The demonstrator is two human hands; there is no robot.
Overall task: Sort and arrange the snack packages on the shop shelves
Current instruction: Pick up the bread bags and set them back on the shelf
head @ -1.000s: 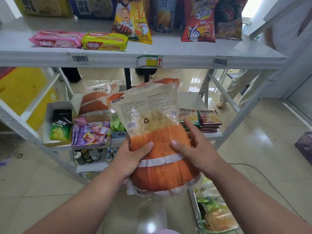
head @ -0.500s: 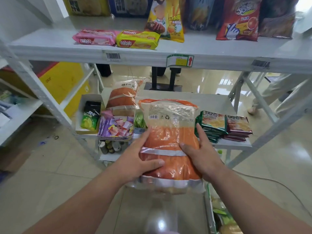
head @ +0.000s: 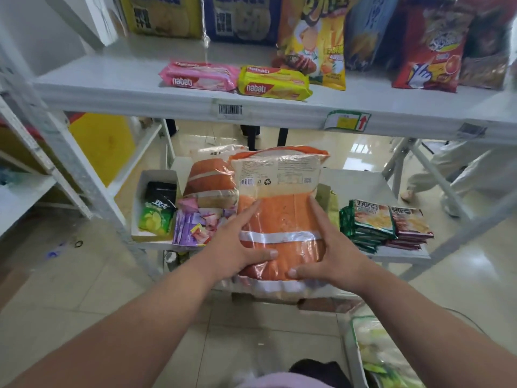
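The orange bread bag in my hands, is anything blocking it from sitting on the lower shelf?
Nothing visible blocks the orange bread bag; bare lower shelf shows behind it, between the matching bag and the stacked packets.

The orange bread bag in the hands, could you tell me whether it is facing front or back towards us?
Back side faces us: the orange bread bag shows its barcode, recycling mark and small print.

Brightness: bright, even daylight.
Source: strong light at upper right of frame, washing out the shelf edge (head: pixel 475 119).
Glare: white reflections on floor tiles (head: pixel 349 147) at centre.
Distortion: uprights bow at left and right edges.
Blur: soft smearing at bottom centre.
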